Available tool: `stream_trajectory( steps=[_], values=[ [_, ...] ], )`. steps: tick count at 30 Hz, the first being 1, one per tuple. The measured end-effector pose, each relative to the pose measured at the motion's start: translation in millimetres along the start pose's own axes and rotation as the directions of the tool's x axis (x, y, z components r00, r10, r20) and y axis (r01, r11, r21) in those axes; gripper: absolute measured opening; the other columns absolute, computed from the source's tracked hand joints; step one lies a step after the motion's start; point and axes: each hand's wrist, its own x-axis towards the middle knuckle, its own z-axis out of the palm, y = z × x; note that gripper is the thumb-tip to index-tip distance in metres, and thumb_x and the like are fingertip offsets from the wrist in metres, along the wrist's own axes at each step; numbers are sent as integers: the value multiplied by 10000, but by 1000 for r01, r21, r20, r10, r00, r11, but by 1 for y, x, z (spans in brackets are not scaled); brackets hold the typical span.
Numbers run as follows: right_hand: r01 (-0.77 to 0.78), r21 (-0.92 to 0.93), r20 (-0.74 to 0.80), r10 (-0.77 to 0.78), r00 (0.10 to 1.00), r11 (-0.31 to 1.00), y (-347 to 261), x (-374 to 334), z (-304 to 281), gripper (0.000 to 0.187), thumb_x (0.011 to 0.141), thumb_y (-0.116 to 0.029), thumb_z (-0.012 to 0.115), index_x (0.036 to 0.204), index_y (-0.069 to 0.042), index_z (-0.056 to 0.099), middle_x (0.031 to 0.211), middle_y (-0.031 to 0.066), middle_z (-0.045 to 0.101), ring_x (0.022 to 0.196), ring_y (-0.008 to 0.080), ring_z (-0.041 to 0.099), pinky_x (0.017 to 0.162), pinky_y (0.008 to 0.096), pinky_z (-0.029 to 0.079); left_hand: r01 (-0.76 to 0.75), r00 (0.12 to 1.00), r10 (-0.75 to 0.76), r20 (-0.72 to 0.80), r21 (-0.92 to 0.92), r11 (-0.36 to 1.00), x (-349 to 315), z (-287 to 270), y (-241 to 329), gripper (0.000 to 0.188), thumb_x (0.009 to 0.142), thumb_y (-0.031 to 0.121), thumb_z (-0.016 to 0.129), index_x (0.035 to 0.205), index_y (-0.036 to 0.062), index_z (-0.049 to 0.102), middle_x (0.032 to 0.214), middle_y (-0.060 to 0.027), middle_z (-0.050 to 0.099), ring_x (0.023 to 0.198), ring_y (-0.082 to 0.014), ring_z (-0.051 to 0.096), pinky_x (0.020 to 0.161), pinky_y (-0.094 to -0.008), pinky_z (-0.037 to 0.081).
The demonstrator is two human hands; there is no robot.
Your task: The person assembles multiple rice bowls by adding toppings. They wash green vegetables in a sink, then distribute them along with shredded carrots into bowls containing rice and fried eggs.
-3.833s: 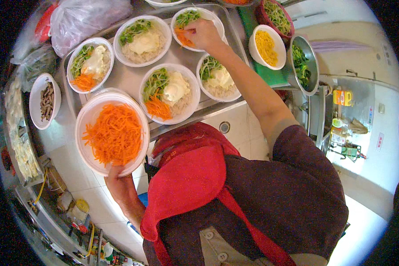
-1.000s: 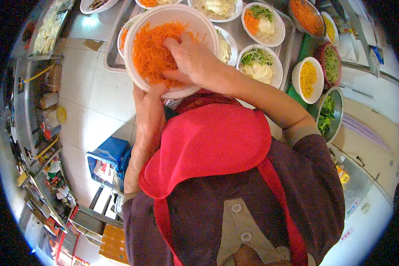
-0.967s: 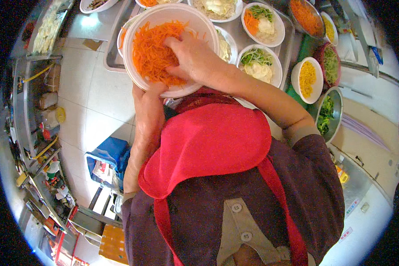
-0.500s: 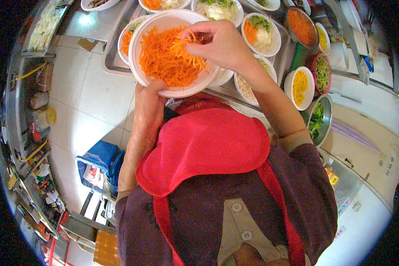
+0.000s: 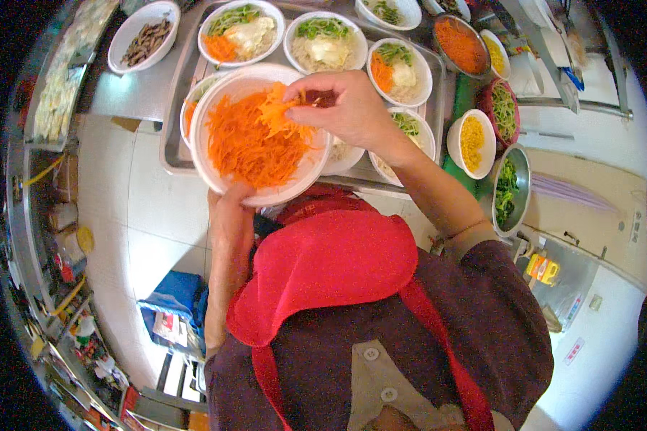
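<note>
My left hand (image 5: 231,223) grips the near rim of a round white bowl (image 5: 318,161) and holds it up in front of me, over the tray's near left part. A heap of shredded carrot (image 5: 248,147) lies in it. Above the bowl's far right side my right hand (image 5: 349,111) is closed in a pinch on a small clump of carrot shreds (image 5: 277,115). Behind and beside the bowl, several white bowls sit on a metal tray (image 5: 176,154). One of them, a bowl at the right (image 5: 425,97), shows carrot, green sprouts and a pale creamy topping.
A bowl of brown strips (image 5: 147,39) stands left of the tray. To the right are a metal bowl of shredded carrot (image 5: 461,47), a bowl of yellow kernels (image 5: 472,144), a red basket of sprouts (image 5: 502,111) and a metal bowl of leafy greens (image 5: 509,188). A blue bin (image 5: 172,298) stands on the floor.
My view has shifted, so the tray and its bowls sit lower in the picture and more of them shows. My right hand keeps its pinch on carrot above the held bowl.
</note>
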Motion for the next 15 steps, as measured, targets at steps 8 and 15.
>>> stream_trajectory(
  steps=[8, 15],
  values=[
    [-70, 246, -361, 159, 919, 967, 41, 43, -36, 225, 714, -154, 692, 888, -12, 676, 778, 42, 661, 660, 86, 591, 613, 221, 480, -24, 1000, 24, -8, -34, 999, 16, -14, 28, 625, 654, -65, 446, 1265, -52, 314, 1135, -187, 475, 1037, -308, 519, 820, -383, 477],
    [-234, -120, -481, 150, 864, 965, 131, 95, -26, 205, 686, -187, 682, 854, -69, 689, 784, 74, 669, 688, 168, 625, 661, 290, 494, 14, 999, -15, -42, -18, 1000, 31, -27, 42, 624, 648, -57, 449, 1261, -51, 329, 1189, -179, 458, 1083, -300, 494, 906, -397, 431]
  ],
)
